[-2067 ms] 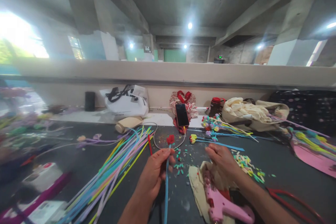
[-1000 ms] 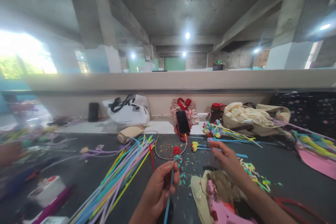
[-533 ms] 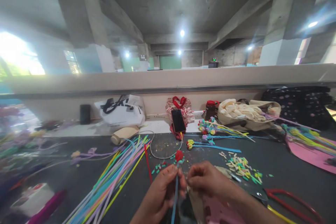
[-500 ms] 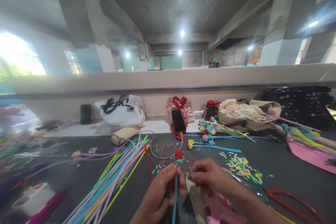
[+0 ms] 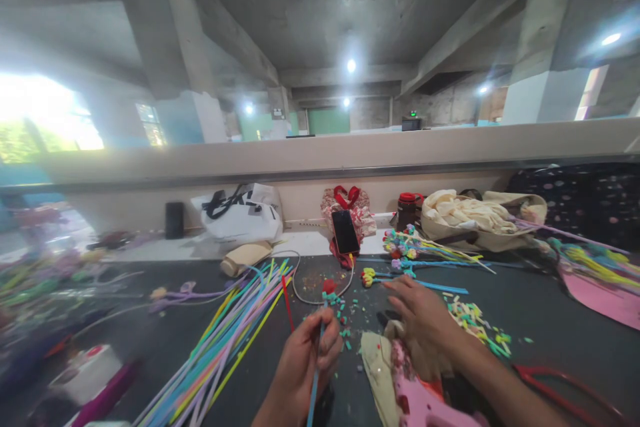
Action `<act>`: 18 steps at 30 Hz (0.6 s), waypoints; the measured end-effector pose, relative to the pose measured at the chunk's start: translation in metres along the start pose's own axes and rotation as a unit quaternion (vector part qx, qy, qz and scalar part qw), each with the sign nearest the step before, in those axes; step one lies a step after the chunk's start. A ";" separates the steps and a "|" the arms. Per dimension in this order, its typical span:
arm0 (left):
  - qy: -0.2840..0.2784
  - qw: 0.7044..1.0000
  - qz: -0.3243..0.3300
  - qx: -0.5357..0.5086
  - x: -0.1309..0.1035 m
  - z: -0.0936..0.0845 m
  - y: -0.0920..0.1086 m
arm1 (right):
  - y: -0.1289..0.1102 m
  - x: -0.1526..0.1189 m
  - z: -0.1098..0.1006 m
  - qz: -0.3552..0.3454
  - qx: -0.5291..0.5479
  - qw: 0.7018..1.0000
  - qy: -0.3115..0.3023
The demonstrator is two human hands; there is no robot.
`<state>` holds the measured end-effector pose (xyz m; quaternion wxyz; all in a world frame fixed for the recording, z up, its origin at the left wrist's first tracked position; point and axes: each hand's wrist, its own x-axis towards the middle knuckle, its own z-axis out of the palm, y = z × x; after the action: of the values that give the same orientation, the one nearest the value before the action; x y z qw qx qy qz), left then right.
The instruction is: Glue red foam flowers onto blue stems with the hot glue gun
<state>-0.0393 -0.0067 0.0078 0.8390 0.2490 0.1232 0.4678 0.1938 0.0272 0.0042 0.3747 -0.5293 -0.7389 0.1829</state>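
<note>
My left hand (image 5: 306,350) is closed around a blue pipe-cleaner stem (image 5: 313,390), which stands tilted and carries a red flower head (image 5: 329,286) with teal bits under it. My right hand (image 5: 423,317) is apart from it, fingers stretched out and nothing seen in them. Its fingertips are close to the yellow and red flowers (image 5: 369,277) on blue stems. Below that hand lies a pink glue gun (image 5: 425,407), partly covered by my forearm, beside a beige cloth (image 5: 376,363). Short teal pieces (image 5: 344,333) are scattered between my hands.
A bundle of coloured pipe cleaners (image 5: 230,340) lies at left. Cut pieces (image 5: 480,327) and red-handled scissors (image 5: 555,380) are on the right. Behind are finished flowers (image 5: 407,243), a phone (image 5: 345,232) on a cable, a white bag (image 5: 243,213) and a red-lidded bottle (image 5: 407,210).
My right hand has moved away from the stem, forward and right, and its fingers have opened out. My left hand has shifted slightly left with the flower, uncovering teal pieces.
</note>
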 end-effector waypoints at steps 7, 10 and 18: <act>0.019 0.999 -0.005 0.038 0.002 0.001 -0.003 | -0.003 -0.001 0.001 -0.032 -0.120 0.992 -0.012; 0.047 0.995 -0.004 0.084 0.001 0.004 -0.008 | -0.014 -0.004 -0.001 -0.044 -0.121 0.992 0.000; 0.124 0.975 0.019 0.181 -0.004 0.013 -0.014 | -0.026 -0.012 0.005 -0.079 -0.108 0.989 -0.070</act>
<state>-0.0250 -0.0203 0.0114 0.7488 0.3391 0.3045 0.4812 0.1753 0.0071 0.0138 0.2762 -0.4924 -0.8182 0.1085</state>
